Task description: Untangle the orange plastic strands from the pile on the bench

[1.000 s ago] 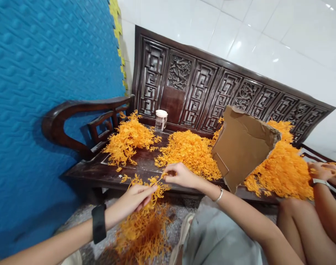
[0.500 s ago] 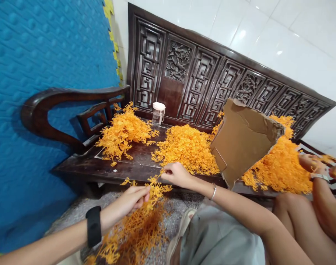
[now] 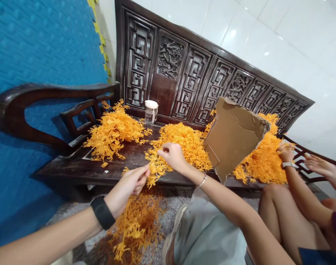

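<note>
My left hand (image 3: 133, 183), with a black band on its wrist, pinches a thin orange branching sprig (image 3: 156, 170) between thumb and fingers. My right hand (image 3: 172, 155), wearing a thin bracelet, is closed in a pinch just above and right of it, at the near-left edge of the middle orange pile (image 3: 188, 141). What the right fingertips hold is too small to make out. Beneath my left hand, a heap of darker orange strands (image 3: 144, 213) lies low by the floor. Another loose orange pile (image 3: 115, 129) rests on the bench's left end.
A dark carved wooden bench (image 3: 135, 167) holds the piles. A lidded clear cup (image 3: 151, 112) stands at its back. One cardboard piece (image 3: 234, 136) leans between the middle pile and the right pile (image 3: 264, 162). At right, another person's hands (image 3: 285, 151) work near that pile.
My right hand has risen from the bench's front edge to the pile. My left hand and the sprig have moved up slightly. The co-worker's hands have moved apart.
</note>
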`<state>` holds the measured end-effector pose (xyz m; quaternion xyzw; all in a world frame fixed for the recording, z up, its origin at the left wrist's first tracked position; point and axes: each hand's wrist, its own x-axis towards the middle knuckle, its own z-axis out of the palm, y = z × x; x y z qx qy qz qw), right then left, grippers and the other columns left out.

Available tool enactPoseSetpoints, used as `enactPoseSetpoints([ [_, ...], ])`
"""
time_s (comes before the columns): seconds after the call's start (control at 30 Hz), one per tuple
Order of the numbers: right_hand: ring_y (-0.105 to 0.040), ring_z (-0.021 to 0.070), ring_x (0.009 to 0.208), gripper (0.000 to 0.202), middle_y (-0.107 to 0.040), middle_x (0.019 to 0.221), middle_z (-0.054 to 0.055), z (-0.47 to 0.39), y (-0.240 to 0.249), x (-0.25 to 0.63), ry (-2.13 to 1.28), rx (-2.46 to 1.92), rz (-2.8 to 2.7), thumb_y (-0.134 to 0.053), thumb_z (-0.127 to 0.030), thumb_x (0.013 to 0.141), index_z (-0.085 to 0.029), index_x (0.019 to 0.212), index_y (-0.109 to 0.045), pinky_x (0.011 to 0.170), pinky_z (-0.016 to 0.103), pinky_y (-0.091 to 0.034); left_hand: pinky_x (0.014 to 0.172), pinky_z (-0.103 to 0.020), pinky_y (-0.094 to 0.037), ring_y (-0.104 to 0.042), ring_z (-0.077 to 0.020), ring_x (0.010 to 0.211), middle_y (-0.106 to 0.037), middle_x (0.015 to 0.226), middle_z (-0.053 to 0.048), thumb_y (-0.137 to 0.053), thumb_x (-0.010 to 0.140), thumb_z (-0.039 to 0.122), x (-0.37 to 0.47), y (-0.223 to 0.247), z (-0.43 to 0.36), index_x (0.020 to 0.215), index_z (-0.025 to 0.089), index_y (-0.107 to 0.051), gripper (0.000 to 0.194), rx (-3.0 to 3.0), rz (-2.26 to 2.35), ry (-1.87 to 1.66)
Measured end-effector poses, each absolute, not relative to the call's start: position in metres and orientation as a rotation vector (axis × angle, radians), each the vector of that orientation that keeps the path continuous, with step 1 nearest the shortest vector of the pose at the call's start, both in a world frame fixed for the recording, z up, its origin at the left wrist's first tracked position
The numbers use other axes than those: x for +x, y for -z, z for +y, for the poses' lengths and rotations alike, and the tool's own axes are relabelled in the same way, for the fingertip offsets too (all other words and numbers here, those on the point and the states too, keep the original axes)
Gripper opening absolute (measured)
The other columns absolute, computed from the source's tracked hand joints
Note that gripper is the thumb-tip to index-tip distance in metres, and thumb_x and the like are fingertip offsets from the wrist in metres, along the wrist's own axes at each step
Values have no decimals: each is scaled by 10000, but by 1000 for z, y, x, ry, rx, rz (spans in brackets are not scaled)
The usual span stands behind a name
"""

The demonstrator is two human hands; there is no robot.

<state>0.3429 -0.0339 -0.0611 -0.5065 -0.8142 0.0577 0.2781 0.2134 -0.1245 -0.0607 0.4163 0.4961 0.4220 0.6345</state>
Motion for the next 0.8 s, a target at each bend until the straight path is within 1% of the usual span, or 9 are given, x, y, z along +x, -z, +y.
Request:
enactPoseSetpoints([
  [0.07, -326, 61, 484, 265, -409, 477, -37, -29, 57, 342, -128, -1402, -2150, -502, -276, 722, -138, 496, -505, 511, 199, -233, 376, -184, -84, -99, -35, 368, -181, 380, 122, -524, 599, 518, 216, 59, -124, 548, 192, -373, 362, 952, 1119, -992],
  [0.13, -325, 64, 479, 257, -415, 472, -30, -19, 50, 352, -80, -1460, -2075, -491, -254, 715, -132, 490, -510, 507, 205, -230, 374, -190, -82, -103, -37, 362, -178, 374, 118, -510, 608, 518, 217, 56, -130, 523, 196, -347, 371, 940, 1133, -985],
  [0.23, -339, 72, 469, 235, -418, 451, -23, 5, 38, 395, -46, -1631, -1770, -466, -206, 694, -117, 487, -532, 498, 209, -240, 372, -204, -79, -106, -43, 350, -172, 365, 109, -462, 624, 556, 213, 47, -146, 489, 203, -311, 406, 922, 1150, -848],
  [0.33, -391, 85, 501, 245, -467, 498, -21, 25, 37, 449, -64, -1528, -1506, -447, -268, 700, -110, 594, -601, 511, 203, -282, 384, -204, -96, -128, -49, 378, -190, 397, 99, -466, 608, 585, 205, 37, -159, 480, 196, -336, 430, 1053, 1148, -812],
  [0.47, -455, 101, 492, 299, -512, 522, -20, 37, 59, 480, -309, -1411, -1367, -486, -302, 656, -104, 831, -625, 496, 205, -358, 395, -200, -120, -196, -62, 410, -256, 428, 75, -476, 570, 603, 196, 40, -158, 463, 187, -370, 443, 1226, 1218, -816],
  [0.53, -511, 117, 523, 317, -548, 546, -8, 40, 71, 477, -397, -1358, -1380, -494, -281, 641, -110, 879, -616, 533, 220, -413, 391, -205, -117, -189, -66, 404, -250, 417, 75, -456, 564, 619, 192, 47, -154, 459, 192, -377, 447, 1243, 1225, -759],
  [0.63, -579, 146, 624, 283, -618, 640, 33, 47, 81, 470, -399, -1361, -1413, -491, -237, 630, -112, 844, -627, 628, 255, -461, 394, -207, -118, -183, -70, 411, -252, 428, 76, -437, 601, 617, 186, 56, -151, 475, 192, -382, 446, 1269, 1233, -741],
  [0.7, -600, 165, 704, 260, -651, 737, 69, 53, 83, 468, -367, -1387, -1411, -491, -224, 629, -103, 810, -633, 698, 277, -468, 400, -206, -131, -187, -71, 418, -259, 439, 75, -426, 633, 606, 183, 60, -151, 484, 189, -384, 444, 1290, 1241, -746],
  [0.8, -602, 182, 805, 247, -658, 859, 107, 62, 83, 470, -327, -1413, -1404, -488, -213, 636, -92, 790, -638, 788, 301, -451, 399, -208, -140, -194, -71, 413, -272, 434, 72, -421, 628, 604, 181, 62, -151, 473, 189, -387, 445, 1293, 1227, -722],
])
